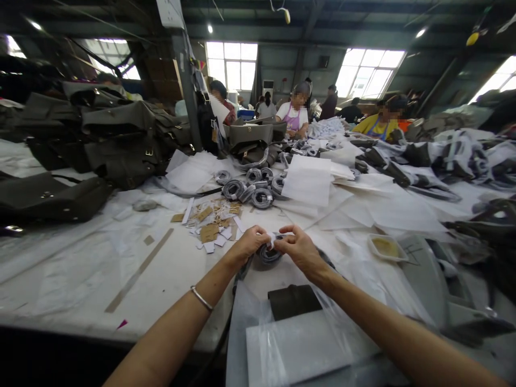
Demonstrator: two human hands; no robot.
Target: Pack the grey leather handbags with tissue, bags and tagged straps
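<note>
My left hand and my right hand meet over the table, fingertips pinched from both sides on a small white strip. Whether it is paper or tape I cannot tell. Directly beneath is a coiled dark strap in clear wrapping, partly hidden by the fingers. Closer to me, a dark olive piece lies under clear plastic beside a white flat panel. A heap of brown and white tags with strings sits left of my hands.
Several wrapped strap coils lie ahead. White sheets spread to their right. A shallow tray of yellowish stuff stands at right. Dark bags pile up at left near a post. Co-workers sit across the tables.
</note>
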